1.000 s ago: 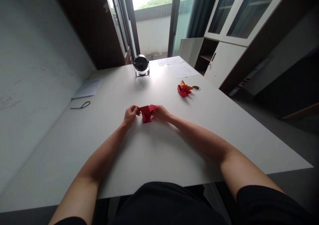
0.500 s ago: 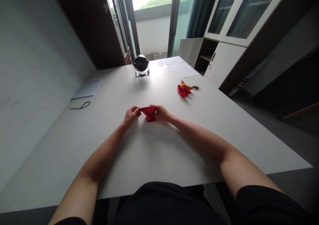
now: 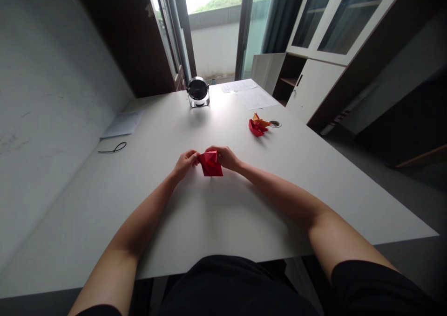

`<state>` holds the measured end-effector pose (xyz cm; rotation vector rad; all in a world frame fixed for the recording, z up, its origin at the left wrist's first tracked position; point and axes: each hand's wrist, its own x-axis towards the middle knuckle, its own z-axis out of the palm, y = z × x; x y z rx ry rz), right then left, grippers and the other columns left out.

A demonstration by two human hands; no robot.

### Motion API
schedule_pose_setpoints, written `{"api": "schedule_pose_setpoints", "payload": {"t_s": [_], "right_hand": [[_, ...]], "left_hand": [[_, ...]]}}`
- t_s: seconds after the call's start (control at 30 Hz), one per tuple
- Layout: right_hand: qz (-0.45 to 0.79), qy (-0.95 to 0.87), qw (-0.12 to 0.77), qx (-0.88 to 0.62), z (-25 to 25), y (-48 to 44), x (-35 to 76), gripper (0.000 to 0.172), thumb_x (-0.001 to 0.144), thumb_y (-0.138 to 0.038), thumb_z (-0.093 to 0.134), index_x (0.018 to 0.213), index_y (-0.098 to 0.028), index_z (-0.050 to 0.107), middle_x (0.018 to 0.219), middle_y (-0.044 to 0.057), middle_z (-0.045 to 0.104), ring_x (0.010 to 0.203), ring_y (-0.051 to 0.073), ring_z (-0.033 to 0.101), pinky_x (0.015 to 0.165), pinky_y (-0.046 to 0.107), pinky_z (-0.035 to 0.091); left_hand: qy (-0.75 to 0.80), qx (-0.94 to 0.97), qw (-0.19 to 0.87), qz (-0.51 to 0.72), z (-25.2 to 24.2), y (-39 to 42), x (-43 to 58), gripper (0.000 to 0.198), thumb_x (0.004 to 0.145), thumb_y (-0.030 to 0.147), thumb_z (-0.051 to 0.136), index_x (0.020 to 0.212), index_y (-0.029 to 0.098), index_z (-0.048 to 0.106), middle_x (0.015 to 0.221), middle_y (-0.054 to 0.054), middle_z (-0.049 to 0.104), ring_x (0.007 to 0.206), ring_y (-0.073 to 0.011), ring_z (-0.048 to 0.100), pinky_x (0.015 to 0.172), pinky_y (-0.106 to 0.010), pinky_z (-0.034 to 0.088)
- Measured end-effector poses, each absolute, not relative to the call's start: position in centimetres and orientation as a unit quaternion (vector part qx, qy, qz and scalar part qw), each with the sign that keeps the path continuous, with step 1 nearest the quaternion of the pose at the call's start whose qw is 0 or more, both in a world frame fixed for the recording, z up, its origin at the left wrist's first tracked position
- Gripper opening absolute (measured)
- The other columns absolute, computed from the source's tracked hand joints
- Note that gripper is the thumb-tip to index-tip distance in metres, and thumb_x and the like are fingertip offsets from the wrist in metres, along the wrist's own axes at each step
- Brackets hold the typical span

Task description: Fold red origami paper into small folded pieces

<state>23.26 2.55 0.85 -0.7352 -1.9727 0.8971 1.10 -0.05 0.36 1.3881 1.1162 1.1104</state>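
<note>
A piece of folded red paper [image 3: 211, 165] is held between my two hands, just above the white table. My left hand [image 3: 186, 162] pinches its left corner between thumb and fingers. On the other side my right hand [image 3: 226, 157] grips the upper right part, with some fingers hidden behind the paper. Creased flaps face me, and the lower edge spreads out toward the right. Farther off to the right, a red folded paper figure [image 3: 257, 127] lies against an orange folded paper figure [image 3: 261, 121].
A round black device on a metal stand [image 3: 198, 92] is at the table's far side. Printed sheets [image 3: 256, 99] lie at the back right, near a cable hole [image 3: 275, 124]. At left are a stack of paper [image 3: 122, 124] and a black cable tie [image 3: 113, 148].
The red paper has turned and opened out, its lower part now wider and facing me. My left hand has shifted slightly right; my right hand stays nearly in place.
</note>
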Motion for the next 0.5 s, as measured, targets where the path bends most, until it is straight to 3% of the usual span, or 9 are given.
{"api": "schedule_pose_setpoints", "payload": {"t_s": [0.2, 0.5], "right_hand": [[0.355, -0.787, 0.426, -0.270, 1.28, 2.32, 23.28, 0.029, 0.078, -0.017, 0.052, 0.099, -0.015, 0.073, 0.095, 0.006, 0.073, 0.082, 0.016, 0.064, 0.074, 0.027, 0.047], [0.374, -0.783, 0.408, -0.284, 1.03, 2.54, 23.26, 0.039, 0.071, -0.013, 0.047, 0.098, -0.015, 0.075, 0.094, 0.005, 0.073, 0.083, 0.017, 0.063, 0.075, 0.026, 0.047]], "left_hand": [[0.456, 0.587, 0.492, 0.453, 0.28, -0.05, 1.11, 0.027, 0.083, 0.042, 0.068, 0.088, 0.015, 0.068, 0.075, -0.003, 0.067, 0.067, -0.0138, 0.058, 0.065, -0.025, 0.045], [0.450, 0.588, 0.480, 0.471, -0.26, 0.23, 1.07, 0.026, 0.080, 0.039, 0.071, 0.088, 0.015, 0.069, 0.082, -0.003, 0.069, 0.073, -0.0143, 0.059, 0.071, -0.026, 0.047]]}}
